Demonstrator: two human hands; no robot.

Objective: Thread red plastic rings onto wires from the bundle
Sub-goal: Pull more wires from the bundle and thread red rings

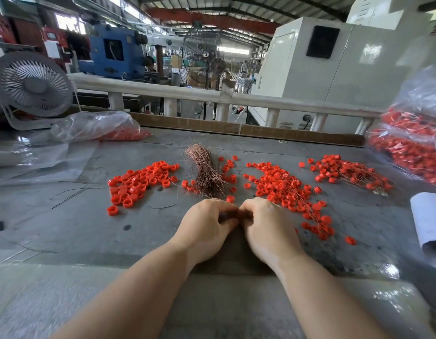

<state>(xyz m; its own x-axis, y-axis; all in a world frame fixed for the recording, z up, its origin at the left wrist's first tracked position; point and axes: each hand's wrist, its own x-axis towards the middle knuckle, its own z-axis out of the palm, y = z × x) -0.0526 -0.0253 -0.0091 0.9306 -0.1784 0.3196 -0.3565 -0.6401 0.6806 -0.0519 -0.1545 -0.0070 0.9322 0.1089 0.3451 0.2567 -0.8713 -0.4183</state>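
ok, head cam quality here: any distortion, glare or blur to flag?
Head view: wide-angle bowing bends the white railing and roof beams; window glare reflects off the table at left and bottom right; near forearms and lower edge are soft; the left hand and right hand meet, hiding whatever they pinch; wire bundle stays sharp.

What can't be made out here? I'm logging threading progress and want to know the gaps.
Head view only:
- What the left hand and right hand hold: curled fingers meet and hide it.
- Near end of the wire bundle: hidden behind the hands.
- Right bag of rings: cut off by the frame edge.
- Whether rings in the right pile are threaded: wires too fine.
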